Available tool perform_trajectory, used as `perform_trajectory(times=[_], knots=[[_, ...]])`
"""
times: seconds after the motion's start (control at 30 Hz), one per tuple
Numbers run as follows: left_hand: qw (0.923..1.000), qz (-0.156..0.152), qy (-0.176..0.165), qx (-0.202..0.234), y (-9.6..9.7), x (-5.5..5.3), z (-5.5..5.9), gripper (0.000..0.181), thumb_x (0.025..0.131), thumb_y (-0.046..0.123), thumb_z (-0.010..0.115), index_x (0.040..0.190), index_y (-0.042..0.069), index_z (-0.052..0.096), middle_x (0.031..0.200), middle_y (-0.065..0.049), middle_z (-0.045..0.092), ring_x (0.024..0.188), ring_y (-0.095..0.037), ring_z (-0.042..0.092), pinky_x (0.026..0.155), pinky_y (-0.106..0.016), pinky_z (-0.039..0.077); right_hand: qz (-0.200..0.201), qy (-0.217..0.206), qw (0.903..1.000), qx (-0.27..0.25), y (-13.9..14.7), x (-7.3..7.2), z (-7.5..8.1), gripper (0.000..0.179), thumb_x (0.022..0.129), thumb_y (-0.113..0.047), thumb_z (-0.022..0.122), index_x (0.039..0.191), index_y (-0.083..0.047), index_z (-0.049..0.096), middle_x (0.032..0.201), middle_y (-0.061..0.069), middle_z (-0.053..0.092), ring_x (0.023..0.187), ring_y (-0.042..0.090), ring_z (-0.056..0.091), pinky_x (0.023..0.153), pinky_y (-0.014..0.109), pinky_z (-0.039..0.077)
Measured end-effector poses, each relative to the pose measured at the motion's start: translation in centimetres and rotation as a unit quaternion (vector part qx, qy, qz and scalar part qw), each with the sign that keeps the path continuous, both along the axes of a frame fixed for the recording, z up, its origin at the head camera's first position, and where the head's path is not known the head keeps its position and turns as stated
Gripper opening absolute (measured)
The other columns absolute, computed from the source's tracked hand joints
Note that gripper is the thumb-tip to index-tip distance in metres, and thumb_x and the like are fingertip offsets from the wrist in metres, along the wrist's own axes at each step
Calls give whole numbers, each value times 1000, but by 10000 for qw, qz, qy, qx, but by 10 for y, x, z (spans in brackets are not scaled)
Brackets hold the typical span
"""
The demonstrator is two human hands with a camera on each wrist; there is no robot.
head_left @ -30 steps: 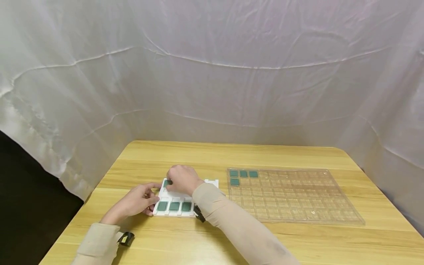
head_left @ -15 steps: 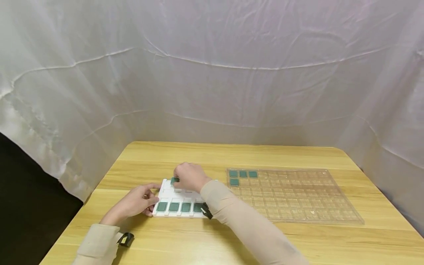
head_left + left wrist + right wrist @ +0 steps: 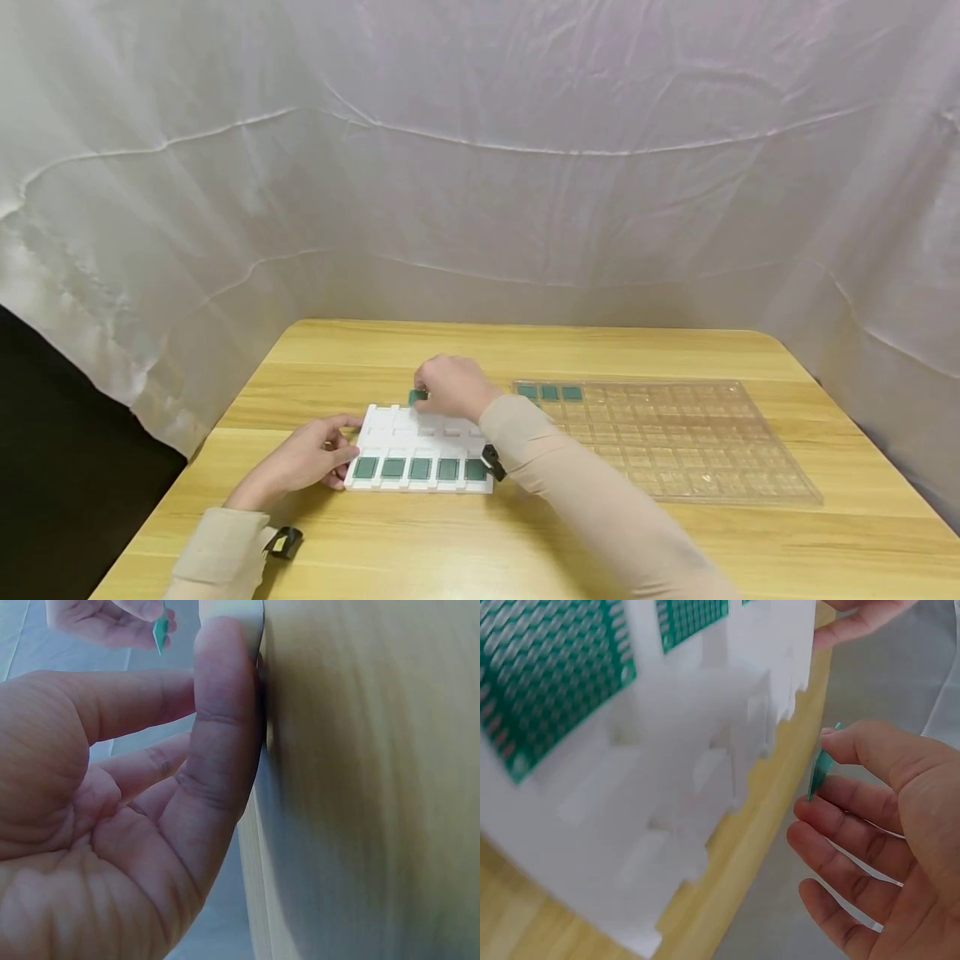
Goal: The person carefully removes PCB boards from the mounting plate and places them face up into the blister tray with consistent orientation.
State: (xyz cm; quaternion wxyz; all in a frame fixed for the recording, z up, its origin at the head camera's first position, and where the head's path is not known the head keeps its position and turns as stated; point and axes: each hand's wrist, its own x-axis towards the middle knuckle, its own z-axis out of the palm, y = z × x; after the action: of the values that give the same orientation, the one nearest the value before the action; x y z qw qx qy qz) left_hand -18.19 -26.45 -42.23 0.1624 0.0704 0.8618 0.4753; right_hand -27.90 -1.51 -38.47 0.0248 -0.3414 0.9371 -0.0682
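My right hand [image 3: 453, 385] pinches a small green perforated circuit board [image 3: 823, 766] between thumb and fingers, over the far edge of a white slotted tray [image 3: 405, 446]. In the right wrist view the board is seen nearly edge-on. Along the tray's near row lie several green boards [image 3: 420, 468] of the same kind; its far row shows bare white slots, partly covered by my right hand. My left hand [image 3: 311, 454] rests against the tray's left side, thumb and forefinger touching the edge. The left wrist view shows the thumb [image 3: 221, 712] reaching the tray's white end.
Right of the white tray lies a large clear plastic grid tray [image 3: 660, 442], with several green boards [image 3: 550, 393] in its far left cells. Both trays sit on a wooden table [image 3: 420, 542]. Pale curtains [image 3: 525, 208] hang behind it and at the sides.
My right hand has lifted the green board out of the white tray's far row, moving right and up with it. More of the near row is uncovered. The left hand stays in place.
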Motion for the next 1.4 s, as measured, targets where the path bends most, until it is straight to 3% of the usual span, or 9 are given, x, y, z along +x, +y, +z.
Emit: perform_trajectory(times=[0.43,0.87,1.4], knots=[[9999,-33,13,94,-1,-1,-1,56,104,-3,62,156,-11,42,93,-14,62,73,-22,62,60,-33,66,-79,-205,9996,-173,30,-5,2,15,97,-34,81,102,-20,82,100,-8,78,85,7,65,79,29,61],[9999,-59,-33,118,-1,0,-1,57,104,-3,62,156,-11,42,92,-14,62,74,-22,63,61,-33,67,-350,-472,9974,-429,60,-3,7,16,96,-35,82,104,-21,81,112,-1,80,105,17,73,93,39,65],[9998,-180,86,74,-4,-2,-4,55,104,-2,62,155,-11,43,91,-13,62,72,-22,63,61,-32,67,-639,-485,9955,-494,106,-8,-2,12,96,-33,82,101,-22,81,114,-3,80,107,17,75,94,39,65]])
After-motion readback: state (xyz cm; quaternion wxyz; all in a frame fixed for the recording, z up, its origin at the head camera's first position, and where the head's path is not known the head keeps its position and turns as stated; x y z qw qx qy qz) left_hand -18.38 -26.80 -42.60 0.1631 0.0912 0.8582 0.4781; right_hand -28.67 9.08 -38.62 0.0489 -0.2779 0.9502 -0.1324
